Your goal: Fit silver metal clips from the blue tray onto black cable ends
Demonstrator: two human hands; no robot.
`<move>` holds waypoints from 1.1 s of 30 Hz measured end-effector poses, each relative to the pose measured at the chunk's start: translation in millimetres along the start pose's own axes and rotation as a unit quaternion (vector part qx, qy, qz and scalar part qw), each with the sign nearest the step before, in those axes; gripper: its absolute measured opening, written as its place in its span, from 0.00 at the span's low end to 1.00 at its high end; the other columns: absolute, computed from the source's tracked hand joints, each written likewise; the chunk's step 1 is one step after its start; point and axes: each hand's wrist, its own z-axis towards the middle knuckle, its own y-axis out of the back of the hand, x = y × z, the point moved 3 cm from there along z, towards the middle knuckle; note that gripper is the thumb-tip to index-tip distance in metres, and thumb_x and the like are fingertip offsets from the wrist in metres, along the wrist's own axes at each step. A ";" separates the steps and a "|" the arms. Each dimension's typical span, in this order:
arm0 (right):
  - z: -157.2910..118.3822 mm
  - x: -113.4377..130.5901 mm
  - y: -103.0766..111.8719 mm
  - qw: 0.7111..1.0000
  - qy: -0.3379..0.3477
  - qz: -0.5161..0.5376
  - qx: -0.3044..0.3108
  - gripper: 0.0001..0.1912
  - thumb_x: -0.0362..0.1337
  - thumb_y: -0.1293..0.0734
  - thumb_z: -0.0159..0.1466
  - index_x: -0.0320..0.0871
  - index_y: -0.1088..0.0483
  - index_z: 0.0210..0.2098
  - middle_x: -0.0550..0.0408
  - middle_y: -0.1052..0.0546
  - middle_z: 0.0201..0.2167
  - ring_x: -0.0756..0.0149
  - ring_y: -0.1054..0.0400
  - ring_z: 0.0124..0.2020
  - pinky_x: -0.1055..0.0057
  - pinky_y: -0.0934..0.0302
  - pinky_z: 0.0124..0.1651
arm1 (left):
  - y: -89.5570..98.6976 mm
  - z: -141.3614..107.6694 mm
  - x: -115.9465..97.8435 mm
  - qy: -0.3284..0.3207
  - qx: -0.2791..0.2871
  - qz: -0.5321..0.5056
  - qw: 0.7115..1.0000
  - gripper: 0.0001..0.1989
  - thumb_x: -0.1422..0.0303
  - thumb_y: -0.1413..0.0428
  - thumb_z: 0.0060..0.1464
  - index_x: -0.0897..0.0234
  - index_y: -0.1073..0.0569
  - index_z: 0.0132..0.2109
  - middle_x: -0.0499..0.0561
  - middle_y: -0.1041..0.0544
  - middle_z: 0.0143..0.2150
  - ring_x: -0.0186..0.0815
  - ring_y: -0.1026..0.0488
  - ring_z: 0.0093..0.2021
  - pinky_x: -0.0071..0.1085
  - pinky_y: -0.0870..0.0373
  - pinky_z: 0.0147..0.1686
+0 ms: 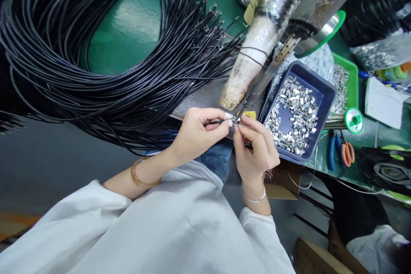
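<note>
My left hand (204, 130) pinches a thin black cable (218, 122) near its end, with white wraps on the thumb and forefinger. Close against it, my right hand (257, 147) is closed in a pinch at the cable's tip, on what looks like a small shiny metal connector (236, 120); the fingers partly hide it. Just above the fingertips, the thin tip of a metal tool on a stand (253, 90) points down at the work. To the left lies a large bundle of black cables (135, 81), their stripped ends fanned toward the tool.
A dark blue bin (324, 113) of small metal pieces stands right of my hands, a green tray (353, 77) behind it. A wide duct (247, 60) slants overhead. Further right are a wire spool (354, 120), pliers (334, 152) and a black fan (388, 171). Another person's leg (356, 205) shows lower right.
</note>
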 end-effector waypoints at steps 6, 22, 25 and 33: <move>-0.4 4.3 0.8 0.999 0.022 -0.023 -0.001 0.09 0.28 0.27 0.62 0.46 0.27 0.39 0.54 0.16 0.45 0.68 0.19 0.43 0.73 0.23 0.46 | 1.2 -2.7 -0.3 -0.027 -0.009 0.019 0.999 0.08 0.68 0.38 0.53 0.67 0.15 0.36 0.48 0.24 0.23 0.28 0.33 0.23 0.23 0.36 0.23; 0.9 5.5 3.6 0.999 0.025 -0.028 0.002 0.09 0.27 0.27 0.62 0.45 0.29 0.38 0.53 0.16 0.46 0.68 0.19 0.43 0.75 0.24 0.45 | -1.0 -0.2 -8.4 -0.112 -0.027 0.025 0.993 0.07 0.74 0.40 0.51 0.70 0.16 0.34 0.44 0.30 0.19 0.23 0.44 0.19 0.20 0.44 0.19; -0.2 6.0 2.8 0.999 0.037 -0.037 0.010 0.09 0.28 0.27 0.62 0.45 0.30 0.36 0.54 0.15 0.46 0.69 0.19 0.42 0.76 0.25 0.43 | 0.1 -1.5 -7.0 -0.101 -0.027 0.037 0.994 0.07 0.73 0.40 0.52 0.69 0.16 0.34 0.46 0.28 0.20 0.24 0.40 0.20 0.20 0.40 0.21; -5.2 3.4 1.2 0.998 0.045 -0.041 0.020 0.08 0.28 0.28 0.63 0.45 0.30 0.36 0.54 0.15 0.46 0.71 0.19 0.41 0.78 0.26 0.43 | 0.6 -3.5 -4.9 -0.096 -0.021 0.045 0.994 0.08 0.74 0.41 0.52 0.70 0.16 0.33 0.47 0.26 0.21 0.23 0.42 0.20 0.19 0.43 0.19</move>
